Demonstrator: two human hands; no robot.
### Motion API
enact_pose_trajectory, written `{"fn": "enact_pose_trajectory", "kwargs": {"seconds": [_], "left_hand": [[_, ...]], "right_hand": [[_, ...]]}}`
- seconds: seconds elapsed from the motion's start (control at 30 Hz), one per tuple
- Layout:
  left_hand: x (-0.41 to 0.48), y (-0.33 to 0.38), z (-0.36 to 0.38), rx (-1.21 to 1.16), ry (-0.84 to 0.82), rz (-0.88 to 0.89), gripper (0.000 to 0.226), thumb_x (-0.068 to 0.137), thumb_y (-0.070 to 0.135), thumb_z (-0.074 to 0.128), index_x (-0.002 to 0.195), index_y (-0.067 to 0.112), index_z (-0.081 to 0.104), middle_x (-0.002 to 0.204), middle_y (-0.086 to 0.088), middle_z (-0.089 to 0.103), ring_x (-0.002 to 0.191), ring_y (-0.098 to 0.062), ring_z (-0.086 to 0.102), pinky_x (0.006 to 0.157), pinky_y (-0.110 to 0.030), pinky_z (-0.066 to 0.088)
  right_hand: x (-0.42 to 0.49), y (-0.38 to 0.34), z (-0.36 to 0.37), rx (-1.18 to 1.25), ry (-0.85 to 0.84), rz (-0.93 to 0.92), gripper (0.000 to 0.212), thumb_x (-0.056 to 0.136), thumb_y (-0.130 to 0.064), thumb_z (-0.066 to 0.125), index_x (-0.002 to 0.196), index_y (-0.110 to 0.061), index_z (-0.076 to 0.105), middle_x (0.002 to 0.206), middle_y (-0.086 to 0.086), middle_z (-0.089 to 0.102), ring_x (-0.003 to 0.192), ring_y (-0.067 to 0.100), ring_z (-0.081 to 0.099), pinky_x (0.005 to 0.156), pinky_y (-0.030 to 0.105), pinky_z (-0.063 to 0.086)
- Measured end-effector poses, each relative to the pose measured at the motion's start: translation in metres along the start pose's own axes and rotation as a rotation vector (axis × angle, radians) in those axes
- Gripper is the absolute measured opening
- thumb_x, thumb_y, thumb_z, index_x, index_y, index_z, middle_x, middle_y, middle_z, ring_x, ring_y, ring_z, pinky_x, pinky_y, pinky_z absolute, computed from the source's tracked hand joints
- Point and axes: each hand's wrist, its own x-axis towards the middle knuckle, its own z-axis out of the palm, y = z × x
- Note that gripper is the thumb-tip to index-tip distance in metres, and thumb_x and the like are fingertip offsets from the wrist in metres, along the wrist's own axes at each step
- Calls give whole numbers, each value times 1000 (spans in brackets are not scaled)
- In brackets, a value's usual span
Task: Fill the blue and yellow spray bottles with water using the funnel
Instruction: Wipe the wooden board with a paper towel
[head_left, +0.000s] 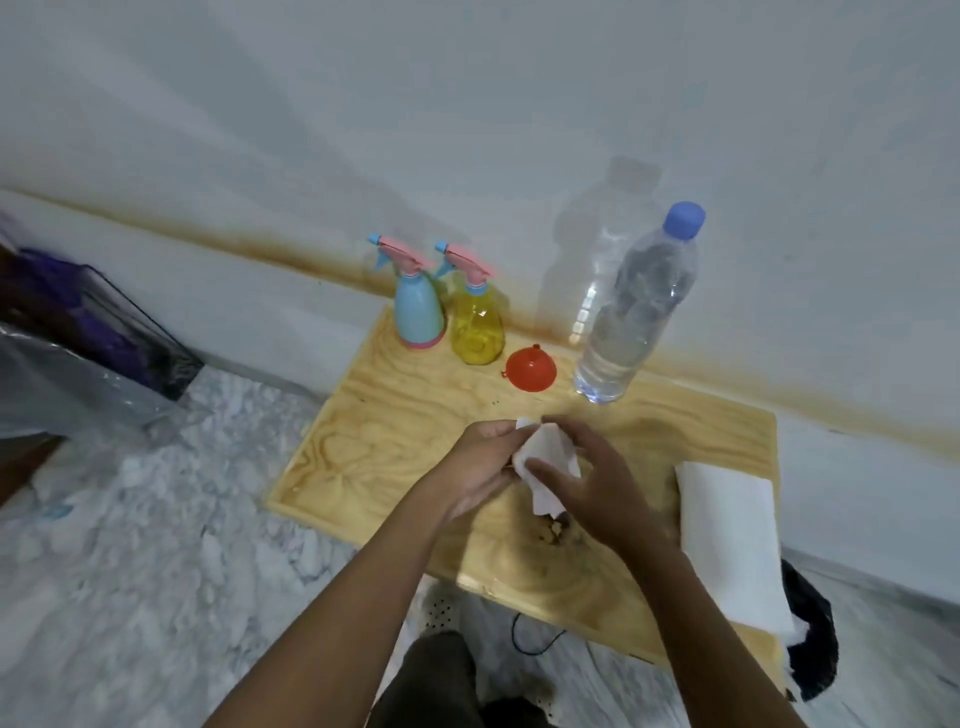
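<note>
Red plastic funnel (531, 367) sits just beyond the left hand (483, 467) and right hand (597, 488), both clutching crumpled white tissue (545, 457); blue spray bottle (418, 312) and yellow spray bottle (478, 327) stand left of it, nearer the left hand.

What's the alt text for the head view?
The left hand and right hand hold a crumpled tissue over a wooden board. Along its far edge: blue spray bottle, yellow spray bottle, red funnel, capped water bottle; a folded white cloth lies at right.

Grainy wooden board (395, 415), clear plastic bottle (631, 317)
</note>
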Motion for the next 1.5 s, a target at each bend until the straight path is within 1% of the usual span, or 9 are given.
{"fn": "enact_pose_trajectory", "kwargs": {"seconds": [0.1, 0.23, 0.33, 0.53, 0.63, 0.83, 1.0, 1.27, 1.5], "left_hand": [[-3, 12, -31, -44, 8, -33, 21, 99, 14, 57, 97, -1, 71, 76, -9, 74, 65, -14, 71, 58, -22, 56], [0, 19, -85, 22, 208, -41, 24, 96, 19, 63, 109, 1, 70, 92, -11, 73, 73, -22, 71, 69, -28, 60], [13, 8, -142, 482, 443, 73, 20, 89, 28, 70, 105, 17, 69, 93, 4, 68, 82, -13, 64, 74, -25, 53], [42, -4, -223, 1126, 581, 6, 81, 75, 58, 73, 141, 20, 43, 147, -11, 39, 141, -29, 31, 109, -45, 42], [51, -5, -245, 1134, 479, -107, 101, 78, 56, 74, 156, 22, 19, 166, -8, 5, 153, -23, 7, 117, -43, 29], [55, -10, -263, 1018, 364, -102, 112, 74, 48, 82, 159, 22, 13, 167, 2, -6, 154, -17, 9, 118, -34, 25], [52, -9, -269, 953, 321, -59, 113, 73, 39, 86, 158, 24, 14, 167, 5, -7, 154, -16, 4, 121, -35, 25], [53, -11, -267, 957, 329, -37, 112, 73, 37, 86, 158, 23, 15, 167, 4, -6, 154, -17, 4, 120, -35, 24], [52, -11, -266, 904, 335, -37, 112, 72, 34, 87, 158, 25, 15, 167, 6, -6, 154, -13, 1, 119, -31, 22]], "right_hand": [[20, -12, 29, 7, 94, 20, 10, 90, -29, 70, 99, -32, 67, 93, -23, 65, 87, -12, 59, 76, 15, 43], [55, -19, 62, 28, 88, 42, 10, 93, -23, 65, 100, -26, 72, 89, -17, 68, 81, -1, 62, 69, 7, 41], [87, -19, 89, 2, 86, 28, 16, 93, -15, 64, 105, -17, 74, 93, -9, 71, 82, 9, 64, 74, 22, 47], [148, -4, 138, -82, 42, 5, 26, 92, -11, 60, 114, -19, 73, 108, -3, 74, 96, 14, 66, 81, 24, 44], [170, -1, 158, -214, 99, 3, 29, 93, -14, 58, 120, -22, 68, 117, -5, 72, 105, 15, 65, 81, 21, 40], [186, 29, 192, -484, 39, -68, 28, 97, -18, 56, 123, -21, 68, 124, 0, 69, 112, 19, 65, 84, 23, 44], [183, 44, 227, -604, -69, -199, 45, 99, -14, 40, 140, 1, 50, 148, 21, 46, 138, 38, 45, 113, 53, 35], [188, 25, 266, -496, -219, -352, 61, 81, 20, 52, 137, -3, 55, 147, 17, 50, 135, 34, 48, 100, 43, 47], [176, 39, 234, -508, -452, -541, 57, 77, 19, 56, 130, -3, 62, 140, 18, 56, 128, 35, 56, 90, 45, 57]]}}
